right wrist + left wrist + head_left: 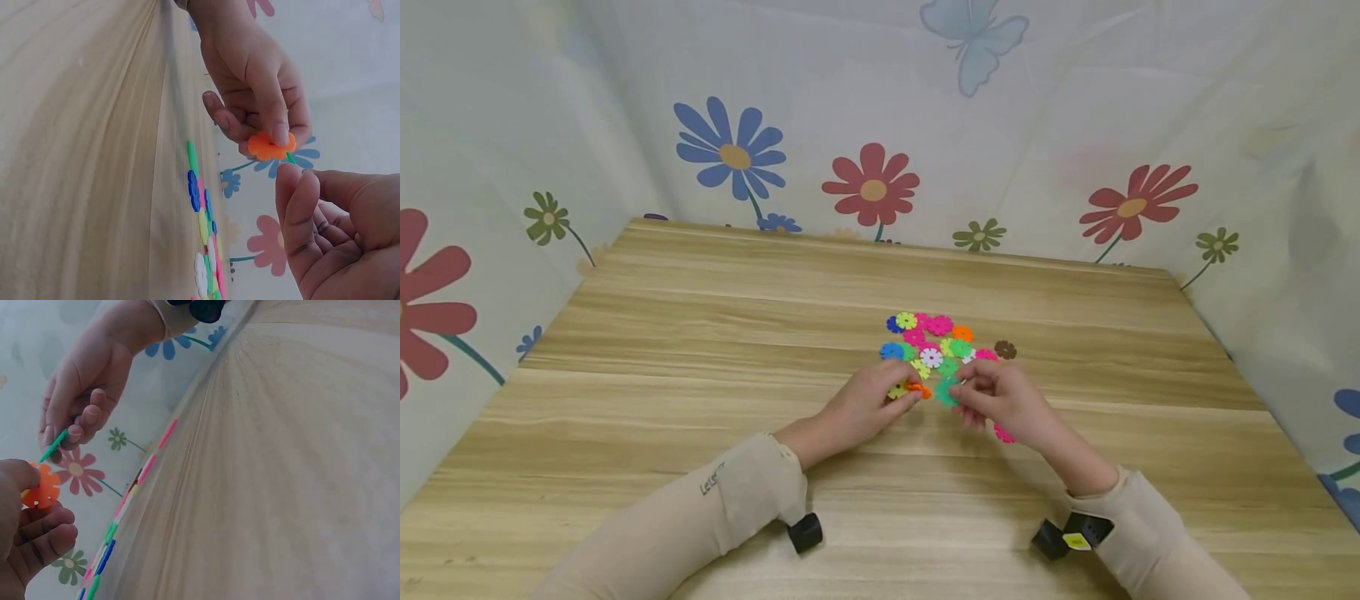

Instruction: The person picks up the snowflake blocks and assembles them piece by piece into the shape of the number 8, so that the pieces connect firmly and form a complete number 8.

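Left hand: this hand [863,403] pinches the orange notched disc [261,149] by thumb and fingers, above the tabletop [700,333].
Green notched disc: it [945,394] stands just beside the orange one.
Loose discs: these [940,325] lie scattered on the tabletop, mostly beyond the hands.
Right hand: this one [1011,402] pinches the green notched disc.
Risk: thin rims offer small grip, so a bump between the held discs could, I think, twist one free.
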Available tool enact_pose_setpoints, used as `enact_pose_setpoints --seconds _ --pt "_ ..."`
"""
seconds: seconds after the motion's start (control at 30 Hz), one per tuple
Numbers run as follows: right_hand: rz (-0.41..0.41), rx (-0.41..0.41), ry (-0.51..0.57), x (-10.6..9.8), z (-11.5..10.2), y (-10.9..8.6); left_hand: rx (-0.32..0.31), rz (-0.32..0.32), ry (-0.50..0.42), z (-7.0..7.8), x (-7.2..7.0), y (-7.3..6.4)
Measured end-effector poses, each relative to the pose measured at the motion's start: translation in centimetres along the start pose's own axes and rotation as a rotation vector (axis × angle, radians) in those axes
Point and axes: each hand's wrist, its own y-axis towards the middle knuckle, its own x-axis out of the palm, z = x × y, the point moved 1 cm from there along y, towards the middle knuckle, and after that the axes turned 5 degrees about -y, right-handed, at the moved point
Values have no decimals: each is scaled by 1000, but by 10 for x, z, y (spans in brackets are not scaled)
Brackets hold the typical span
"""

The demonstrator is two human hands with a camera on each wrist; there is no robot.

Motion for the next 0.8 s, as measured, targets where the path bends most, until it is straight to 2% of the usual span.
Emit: enact_pose_setpoints --seconds 0.27,0.5,0.67,0.8 --pt "-9 45 68 5 0 -1 -20 4 -78 -1 0 0" --pt "-15 74 194 9 -1 -1 30 24 -159 1 2 -2" --pt "-7 103 313 14 -3 0 41 38 -199 5 2 -2" --pt "9 102 311 18 -6 2 63 46 -188 6 2 -2"
